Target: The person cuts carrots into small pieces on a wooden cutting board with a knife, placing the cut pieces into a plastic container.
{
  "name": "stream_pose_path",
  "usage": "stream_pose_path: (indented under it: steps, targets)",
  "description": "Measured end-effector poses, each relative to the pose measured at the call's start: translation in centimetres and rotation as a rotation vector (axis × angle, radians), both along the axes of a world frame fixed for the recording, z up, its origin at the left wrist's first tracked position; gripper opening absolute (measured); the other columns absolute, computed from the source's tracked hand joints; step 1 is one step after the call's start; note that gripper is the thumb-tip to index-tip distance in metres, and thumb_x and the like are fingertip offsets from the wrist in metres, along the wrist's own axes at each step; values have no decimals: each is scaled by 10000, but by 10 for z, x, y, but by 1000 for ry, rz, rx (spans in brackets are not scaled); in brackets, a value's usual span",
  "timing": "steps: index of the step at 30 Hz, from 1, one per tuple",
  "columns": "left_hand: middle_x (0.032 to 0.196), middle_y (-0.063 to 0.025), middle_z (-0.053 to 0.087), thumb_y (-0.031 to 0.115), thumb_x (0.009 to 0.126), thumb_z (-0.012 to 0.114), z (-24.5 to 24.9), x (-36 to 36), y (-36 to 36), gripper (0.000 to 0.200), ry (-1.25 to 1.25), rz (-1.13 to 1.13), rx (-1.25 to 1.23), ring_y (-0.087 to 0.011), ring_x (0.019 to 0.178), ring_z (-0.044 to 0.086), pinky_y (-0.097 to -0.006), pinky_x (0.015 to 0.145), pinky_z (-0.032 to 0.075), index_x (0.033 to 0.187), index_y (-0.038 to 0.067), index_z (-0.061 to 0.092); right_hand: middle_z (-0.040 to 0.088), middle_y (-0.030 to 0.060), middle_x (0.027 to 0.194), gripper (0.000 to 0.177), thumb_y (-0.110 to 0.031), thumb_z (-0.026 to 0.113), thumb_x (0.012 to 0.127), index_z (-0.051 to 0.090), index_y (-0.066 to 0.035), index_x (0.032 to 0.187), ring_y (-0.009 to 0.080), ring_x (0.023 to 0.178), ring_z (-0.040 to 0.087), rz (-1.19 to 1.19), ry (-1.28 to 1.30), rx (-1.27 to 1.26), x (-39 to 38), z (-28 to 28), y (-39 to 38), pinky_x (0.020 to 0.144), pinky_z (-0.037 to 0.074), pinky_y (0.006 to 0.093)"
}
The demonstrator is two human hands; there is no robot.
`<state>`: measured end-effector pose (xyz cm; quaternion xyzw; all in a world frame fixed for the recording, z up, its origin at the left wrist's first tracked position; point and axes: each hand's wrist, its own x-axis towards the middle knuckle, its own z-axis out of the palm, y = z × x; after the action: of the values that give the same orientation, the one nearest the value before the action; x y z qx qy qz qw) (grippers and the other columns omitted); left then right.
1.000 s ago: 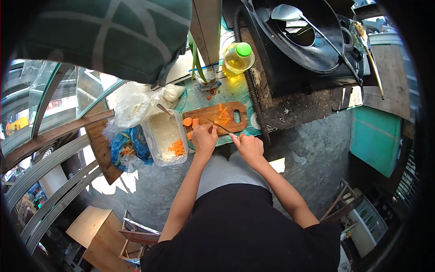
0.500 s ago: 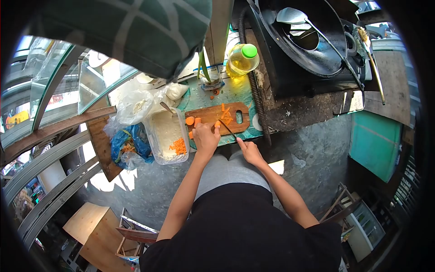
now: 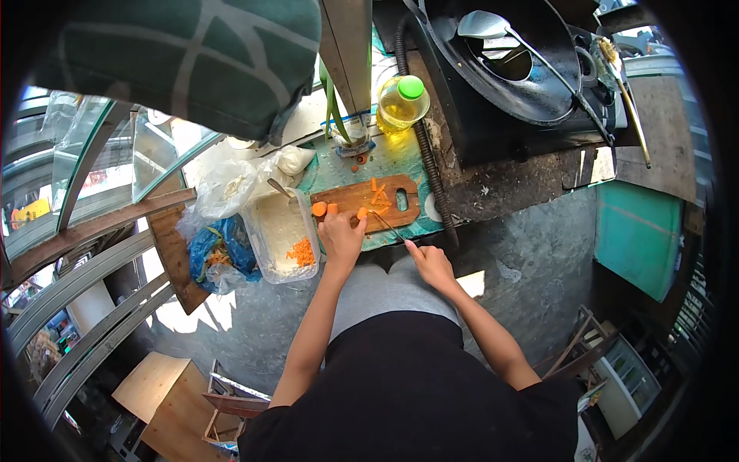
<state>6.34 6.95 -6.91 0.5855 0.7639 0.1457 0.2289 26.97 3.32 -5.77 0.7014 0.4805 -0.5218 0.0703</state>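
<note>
My left hand (image 3: 341, 235) is closed on a short piece of carrot (image 3: 362, 213), pressing it to the wooden cutting board (image 3: 346, 193). My right hand (image 3: 433, 266) grips the handle of a knife (image 3: 390, 229), whose blade reaches over the board's near edge, just right of that piece. Cut carrot strips (image 3: 379, 197) lie near the board's handle hole. Thicker carrot chunks (image 3: 319, 209) rest at its left end, partly behind my left fingers. Left of the board, a clear plastic container (image 3: 279, 231) holds a pale floury mix, a spoon (image 3: 280, 189) and diced carrot (image 3: 302, 252).
A jar of yellow oil (image 3: 398, 114) with a green lid stands behind the board. A wok (image 3: 539, 96) with a spatula (image 3: 483, 25) sits on the stove at the right. Plastic bags (image 3: 225, 185) lie left of the container. Dark cloth (image 3: 177, 61) hangs at upper left.
The knife blade has shifted slightly away from the carrot piece, to the right. My right hand is a little lower and the camera view has shifted slightly.
</note>
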Motion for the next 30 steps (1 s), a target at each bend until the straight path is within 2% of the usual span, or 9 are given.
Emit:
stream_pose_path:
  steps: [6,9,11,15,17,21,23,30]
  targets:
    - [724,-119,673,258,747,740,2,-3,-1,244,-16,19,-24,-299,776,622,-407,748,455,829,29,725,640,271,777,672,-581,430,926,664,22,745,446,841,628,-70,-3,-3,-8,-4,4,750,476,485]
    - [729,-113,673,245,736,740,0,-4,-1,233,46,-36,101,-292,782,625,-403,758,456,832,33,718,639,266,769,671,-576,428,928,663,25,741,440,835,630,-45,-50,70,-6,7,7,750,478,483]
    - [732,-104,678,240,726,742,2,-4,0,232,43,-17,56,-283,788,627,-402,752,459,834,35,719,640,262,767,666,-569,429,929,665,25,742,434,829,631,48,12,40,-5,9,8,749,480,483]
    - [728,-93,682,235,719,742,-2,-6,0,228,16,19,-40,-277,789,629,-407,743,462,836,40,722,639,266,764,664,-568,429,930,668,22,743,433,825,632,53,6,44,-6,-1,1,746,480,484]
    - [740,-74,670,250,701,746,-4,-7,-2,239,-22,39,-42,-271,799,604,-403,734,421,823,46,718,635,272,756,665,-567,431,930,665,24,735,438,823,630,-4,-21,56,-8,-4,0,744,479,488]
    - [735,-70,670,250,702,746,-4,-11,-2,236,-34,59,-31,-264,797,605,-402,730,423,816,45,718,631,277,749,668,-568,432,929,663,26,728,443,818,629,-57,-25,51,-10,-3,2,742,477,492]
    - [735,-73,694,226,705,746,0,-12,-1,216,-18,59,-49,-261,769,637,-388,733,483,813,41,719,637,272,759,670,-572,431,927,664,22,725,443,825,630,-38,12,50,-11,0,1,744,475,495]
    - [744,-74,697,227,709,744,-1,-7,-3,221,-32,69,-40,-260,779,638,-382,737,482,814,35,719,650,257,778,664,-578,432,922,676,10,735,436,842,633,-27,26,-6,-26,-3,0,751,472,496]
